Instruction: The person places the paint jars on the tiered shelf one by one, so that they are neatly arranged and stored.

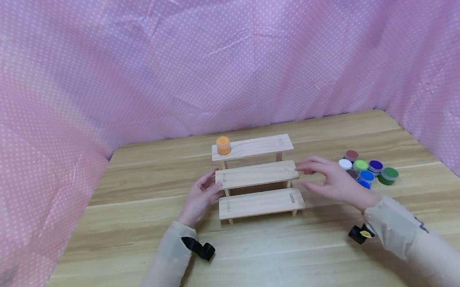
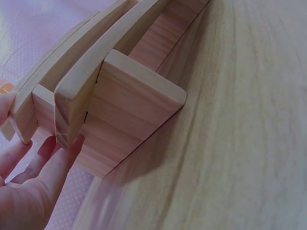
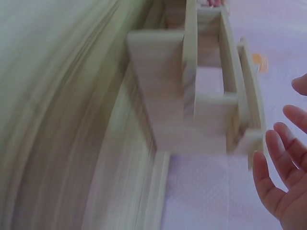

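Note:
A three-tier wooden stand [image 1: 257,175] stands in the middle of the table, its steps rising away from me. My left hand [image 1: 201,197] holds the left end of the middle step, thumb at its front edge and fingers behind. In the left wrist view, the fingertips [image 2: 76,141] touch the ends of the boards. At the stand's other side, my right hand [image 1: 334,180] has its fingers spread loosely near the middle step's right end and holds nothing. On the top step's left end sits a small orange paint pot [image 1: 223,146].
Several small paint pots cluster on the table right of my right hand, among them a dark green pot [image 1: 388,176], a white pot [image 1: 345,164] and a red-brown pot [image 1: 351,155]. A pink dotted cloth [image 1: 223,63] hangs round the back and sides of the wooden table [image 1: 136,187].

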{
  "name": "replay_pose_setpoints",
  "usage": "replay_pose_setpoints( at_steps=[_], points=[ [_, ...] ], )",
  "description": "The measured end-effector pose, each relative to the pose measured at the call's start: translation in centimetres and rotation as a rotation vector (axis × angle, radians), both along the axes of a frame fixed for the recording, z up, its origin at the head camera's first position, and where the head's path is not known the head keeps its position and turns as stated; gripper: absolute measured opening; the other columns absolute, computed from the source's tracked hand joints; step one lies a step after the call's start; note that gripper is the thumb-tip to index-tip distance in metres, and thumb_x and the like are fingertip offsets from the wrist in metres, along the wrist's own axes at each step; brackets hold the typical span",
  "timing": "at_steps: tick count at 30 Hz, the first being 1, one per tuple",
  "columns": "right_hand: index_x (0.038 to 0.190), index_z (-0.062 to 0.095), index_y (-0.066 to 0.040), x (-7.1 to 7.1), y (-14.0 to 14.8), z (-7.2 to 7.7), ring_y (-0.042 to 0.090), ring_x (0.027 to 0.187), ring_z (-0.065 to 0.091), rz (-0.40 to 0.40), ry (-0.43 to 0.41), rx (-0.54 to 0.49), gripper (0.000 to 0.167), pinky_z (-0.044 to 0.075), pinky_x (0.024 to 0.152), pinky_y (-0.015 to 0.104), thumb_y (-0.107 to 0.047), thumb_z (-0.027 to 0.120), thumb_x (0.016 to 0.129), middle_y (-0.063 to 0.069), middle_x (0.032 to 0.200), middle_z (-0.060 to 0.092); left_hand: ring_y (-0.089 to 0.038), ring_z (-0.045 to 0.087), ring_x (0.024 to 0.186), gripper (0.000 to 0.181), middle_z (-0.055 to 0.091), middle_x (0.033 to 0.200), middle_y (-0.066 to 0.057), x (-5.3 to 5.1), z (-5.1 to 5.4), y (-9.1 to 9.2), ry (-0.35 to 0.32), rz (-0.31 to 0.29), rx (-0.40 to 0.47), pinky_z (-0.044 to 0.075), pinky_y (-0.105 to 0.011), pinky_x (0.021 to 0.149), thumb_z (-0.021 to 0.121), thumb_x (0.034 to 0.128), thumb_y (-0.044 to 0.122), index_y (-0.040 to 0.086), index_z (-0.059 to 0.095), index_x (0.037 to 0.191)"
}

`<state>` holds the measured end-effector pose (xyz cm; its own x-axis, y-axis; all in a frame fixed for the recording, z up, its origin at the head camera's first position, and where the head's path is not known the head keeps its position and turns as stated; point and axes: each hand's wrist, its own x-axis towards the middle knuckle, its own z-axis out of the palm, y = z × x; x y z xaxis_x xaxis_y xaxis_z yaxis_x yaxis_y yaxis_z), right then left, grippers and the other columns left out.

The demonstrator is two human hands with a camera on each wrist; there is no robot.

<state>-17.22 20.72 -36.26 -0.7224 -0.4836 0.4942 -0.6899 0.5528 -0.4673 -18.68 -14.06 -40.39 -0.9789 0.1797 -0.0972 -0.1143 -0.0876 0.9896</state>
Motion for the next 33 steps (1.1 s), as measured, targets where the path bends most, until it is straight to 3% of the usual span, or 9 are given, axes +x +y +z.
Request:
replay_pose_setpoints(
  at_steps=[6, 13, 18, 26, 31, 33],
  points=[
    [0.107, 0.067, -0.008, 0.6, 3.2, -0.1, 0.006, 0.088, 0.057, -0.085, 0.006, 0.038, 0.034, 0.051, 0.074, 0.016, 0.001, 0.075, 0.075, -0.002, 0.099, 0.064, -0.010, 0.059, 0.098, 0.055, 0.046, 0.132, -0.023, 0.0, 0.1, 0.1, -0.014, 0.008, 0.003, 0.054, -0.033, 0.092, 0.053, 0.0934, -0.001, 0.004, 0.035, 0.145],
    [0.107, 0.067, -0.006, 1.0, 5.8, -0.2, 0.002, 0.085, 0.057, -0.125, 0.036, 0.019, 0.035, 0.048, 0.071, 0.010, 0.002, 0.076, 0.074, -0.001, 0.098, 0.062, -0.013, 0.058, 0.103, 0.056, 0.044, 0.136, -0.024, 0.0, 0.2, 0.0, -0.007, 0.013, 0.007, 0.048, -0.044, 0.100, 0.054, 0.0932, -0.001, 0.004, 0.034, 0.145],
    [0.106, 0.067, -0.006, 1.3, 7.4, -0.1, -0.008, 0.088, 0.053, -0.174, 0.039, -0.010, 0.035, 0.042, 0.079, 0.002, 0.003, 0.076, 0.074, 0.001, 0.105, 0.061, -0.014, 0.058, 0.105, 0.056, 0.043, 0.138, -0.025, 0.1, 0.0, 0.1, -0.002, 0.001, 0.010, 0.046, -0.047, 0.101, 0.054, 0.0930, -0.001, 0.003, 0.034, 0.145],
    [0.110, 0.065, 0.000, 1.3, 10.0, -0.3, -0.012, 0.089, 0.050, -0.206, 0.005, 0.003, 0.037, 0.044, 0.075, 0.003, 0.003, 0.075, 0.075, -0.021, 0.108, 0.055, -0.018, 0.057, 0.109, 0.055, 0.043, 0.140, -0.023, 0.2, -0.1, 0.1, -0.007, -0.001, 0.010, 0.052, -0.037, 0.095, 0.054, 0.0936, 0.000, 0.004, 0.035, 0.145],
    [0.113, 0.064, 0.000, 1.5, 11.6, 0.0, -0.017, 0.091, 0.044, -0.269, -0.010, 0.053, 0.039, 0.041, 0.073, 0.001, -0.001, 0.075, 0.076, -0.004, 0.105, 0.060, -0.018, 0.057, 0.109, 0.055, 0.043, 0.140, -0.023, 0.2, 0.0, 0.1, -0.006, 0.001, 0.011, 0.051, -0.039, 0.097, 0.053, 0.0935, 0.000, 0.004, 0.034, 0.145],
    [0.112, 0.064, 0.000, 1.4, 12.2, 0.1, -0.018, 0.091, 0.042, -0.287, -0.008, 0.072, 0.039, 0.041, 0.072, 0.000, -0.001, 0.075, 0.075, -0.003, 0.102, 0.059, -0.018, 0.057, 0.109, 0.055, 0.043, 0.139, -0.024, 0.1, 0.0, 0.1, -0.001, 0.005, 0.006, 0.050, -0.040, 0.098, 0.053, 0.0936, 0.000, 0.004, 0.034, 0.145]
  ],
)
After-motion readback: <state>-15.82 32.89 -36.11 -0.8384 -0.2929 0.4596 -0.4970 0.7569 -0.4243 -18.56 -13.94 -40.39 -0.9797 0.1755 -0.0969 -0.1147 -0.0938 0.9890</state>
